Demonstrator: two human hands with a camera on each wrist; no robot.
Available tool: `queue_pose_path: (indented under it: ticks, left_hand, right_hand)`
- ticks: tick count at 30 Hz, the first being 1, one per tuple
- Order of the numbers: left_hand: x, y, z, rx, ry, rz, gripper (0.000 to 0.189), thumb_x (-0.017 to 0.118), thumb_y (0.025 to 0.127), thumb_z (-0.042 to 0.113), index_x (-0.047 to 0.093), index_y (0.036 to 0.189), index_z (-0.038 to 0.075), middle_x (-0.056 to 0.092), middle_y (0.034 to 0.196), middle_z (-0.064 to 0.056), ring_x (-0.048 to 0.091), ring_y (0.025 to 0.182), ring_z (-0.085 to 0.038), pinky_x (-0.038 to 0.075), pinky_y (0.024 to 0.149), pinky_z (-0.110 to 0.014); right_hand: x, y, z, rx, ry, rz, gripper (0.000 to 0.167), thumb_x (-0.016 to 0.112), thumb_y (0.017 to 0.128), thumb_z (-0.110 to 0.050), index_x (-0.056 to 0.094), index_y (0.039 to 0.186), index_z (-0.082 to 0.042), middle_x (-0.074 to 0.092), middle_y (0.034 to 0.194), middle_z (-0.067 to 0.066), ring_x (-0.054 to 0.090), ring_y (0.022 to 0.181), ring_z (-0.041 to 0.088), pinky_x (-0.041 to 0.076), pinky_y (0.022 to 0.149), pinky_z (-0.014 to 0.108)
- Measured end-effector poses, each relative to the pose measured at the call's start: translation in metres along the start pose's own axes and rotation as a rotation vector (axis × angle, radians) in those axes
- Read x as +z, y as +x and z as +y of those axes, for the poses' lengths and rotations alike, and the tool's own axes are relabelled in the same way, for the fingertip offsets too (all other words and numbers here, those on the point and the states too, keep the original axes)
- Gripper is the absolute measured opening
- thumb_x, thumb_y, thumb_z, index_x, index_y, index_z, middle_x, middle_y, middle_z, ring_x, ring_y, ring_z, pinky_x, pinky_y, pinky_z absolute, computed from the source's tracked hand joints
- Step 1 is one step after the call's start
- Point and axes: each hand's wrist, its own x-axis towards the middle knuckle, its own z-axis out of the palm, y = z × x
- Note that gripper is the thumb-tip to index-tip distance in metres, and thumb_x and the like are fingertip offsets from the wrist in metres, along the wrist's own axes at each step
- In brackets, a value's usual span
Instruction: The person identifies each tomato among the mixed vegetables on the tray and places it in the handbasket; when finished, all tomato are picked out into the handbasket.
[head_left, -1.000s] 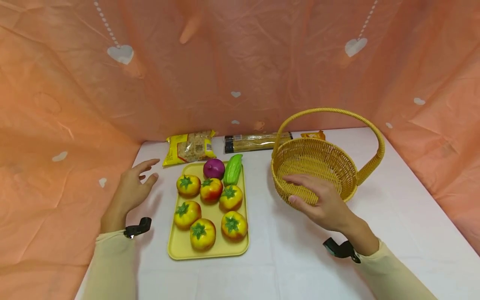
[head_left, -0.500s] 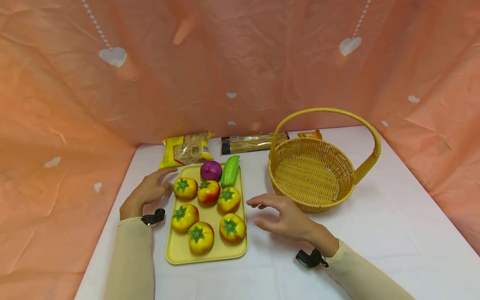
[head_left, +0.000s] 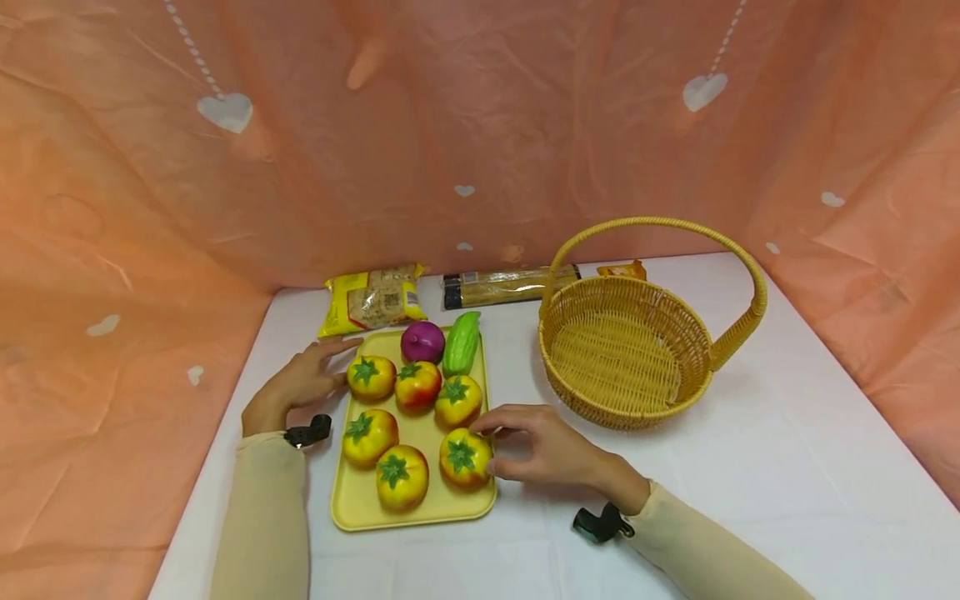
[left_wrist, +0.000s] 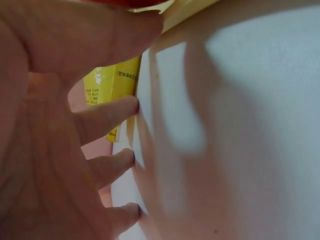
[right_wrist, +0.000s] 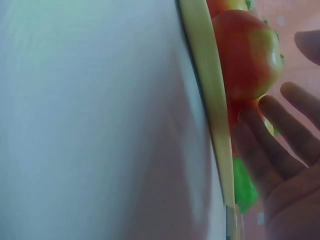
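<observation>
A yellow tray (head_left: 420, 518) holds several yellow-and-red toy persimmons with green star-shaped tops, a purple onion (head_left: 422, 342) and a green ridged gourd (head_left: 461, 343). At the tray's right edge, my right hand (head_left: 551, 446) has thumb and forefinger spread right at the nearest right persimmon (head_left: 466, 458). In the right wrist view, that hand's loosely bent fingers (right_wrist: 280, 135) stand beside red-and-yellow fruit (right_wrist: 248, 55), gripping nothing. My left hand (head_left: 303, 383) is at the tray's upper left rim, beside another persimmon (head_left: 371, 378); its fingers (left_wrist: 107, 117) are spread and relaxed.
A woven basket (head_left: 626, 417) with a tall arched handle stands right of the tray. Behind are a yellow food packet (head_left: 375, 300), a clear-wrapped bundle of dry noodles (head_left: 510, 286) and a small orange packet (head_left: 622, 270). Orange cloth (head_left: 480, 125) hangs around the white table.
My right hand has moved left from over the basket to the persimmon at the tray's right side. My left hand has come right to the tray's left edge. The fruit stays put.
</observation>
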Motion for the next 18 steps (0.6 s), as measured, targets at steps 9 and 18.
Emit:
queue_pose_path:
  ticks: [9, 18]
  left_hand:
    - [-0.006, 0.000, 0.002, -0.066, 0.002, -0.054, 0.079, 0.069, 0.097, 0.020, 0.040, 0.171, 0.021, 0.025, 0.176, -0.032, 0.020, 0.160, -0.063, 0.019, 0.125, -0.083]
    - [-0.006, 0.001, 0.005, -0.059, -0.008, -0.057, 0.080, 0.073, 0.096, 0.021, 0.042, 0.170, 0.018, 0.025, 0.175, -0.035, 0.019, 0.160, -0.063, 0.018, 0.126, -0.082]
  right_hand:
    - [0.005, 0.009, 0.001, -0.037, -0.055, -0.039, 0.048, 0.089, 0.092, -0.020, 0.073, 0.137, -0.013, 0.074, 0.141, 0.001, 0.070, 0.127, 0.013, 0.059, 0.110, 0.033]
    - [0.012, 0.019, -0.003, -0.059, -0.110, -0.158, 0.055, 0.089, 0.094, -0.024, 0.071, 0.145, -0.014, 0.069, 0.149, 0.004, 0.063, 0.142, 0.017, 0.050, 0.121, 0.033]
